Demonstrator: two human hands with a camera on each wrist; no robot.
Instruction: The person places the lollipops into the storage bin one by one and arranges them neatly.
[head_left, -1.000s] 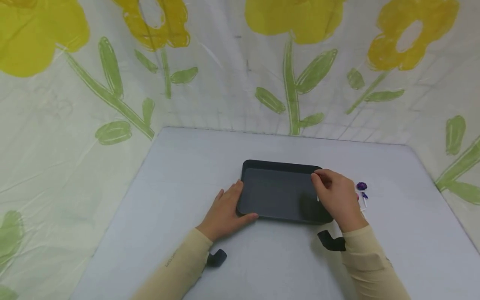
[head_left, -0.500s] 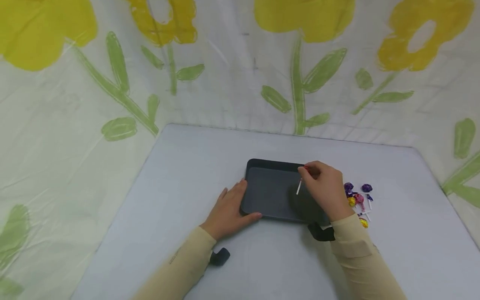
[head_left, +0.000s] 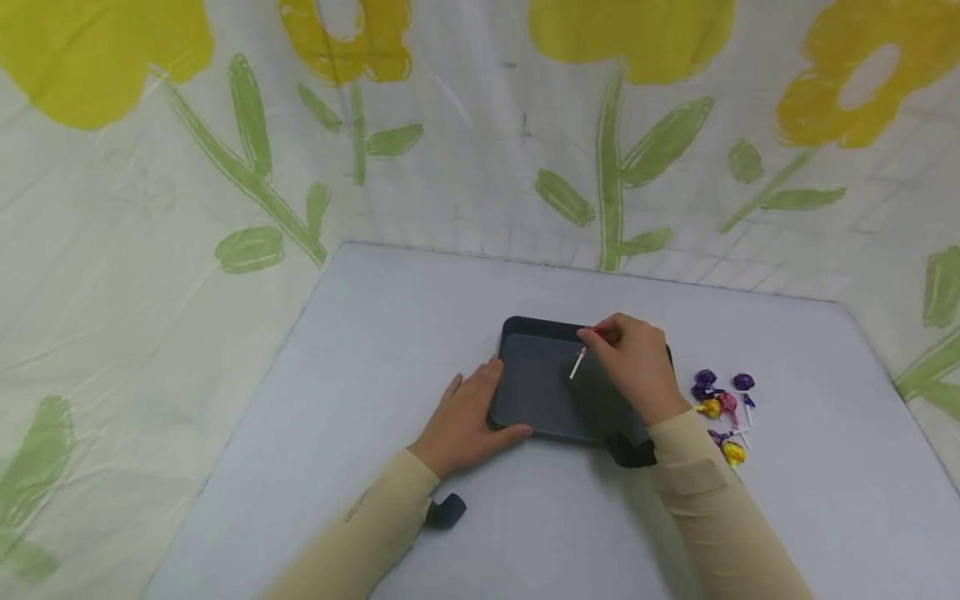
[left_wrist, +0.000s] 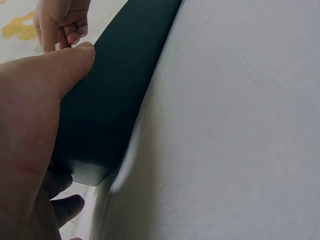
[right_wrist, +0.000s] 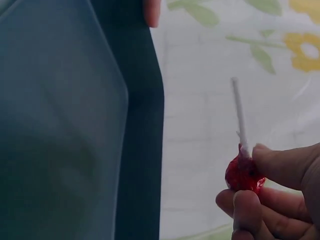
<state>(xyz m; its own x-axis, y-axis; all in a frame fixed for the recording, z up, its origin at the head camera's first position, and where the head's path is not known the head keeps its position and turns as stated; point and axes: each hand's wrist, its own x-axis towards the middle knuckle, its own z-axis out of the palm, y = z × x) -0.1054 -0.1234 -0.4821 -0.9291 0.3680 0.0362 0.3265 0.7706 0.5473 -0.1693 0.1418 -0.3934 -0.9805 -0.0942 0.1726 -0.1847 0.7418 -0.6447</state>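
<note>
Since half a second ago, the right hand (head_left: 636,364) has moved left over the tray (head_left: 534,385), taking the red lollipop (right_wrist: 242,172) along. On my far-off screen, a big flower cloth (head_left: 480,158) hangs behind the white table (head_left: 352,375). One dark tray sits there, with nothing in the part I can see. One left hand (head_left: 463,427) is spread at its near left corner, thumb on the front rim, fingers along the side. Right thumb and fingers pinch the one red lollipop by its candy end, above the tray. I'd keep the tray steady, bring the candy low, then let go softly so it won't roll. Beside the tray I count two yellow lollipops (head_left: 733,453), one pink lollipop (head_left: 727,404) and at least two purple lollipops (head_left: 743,382); they overlap, so I can't be sure.
</note>
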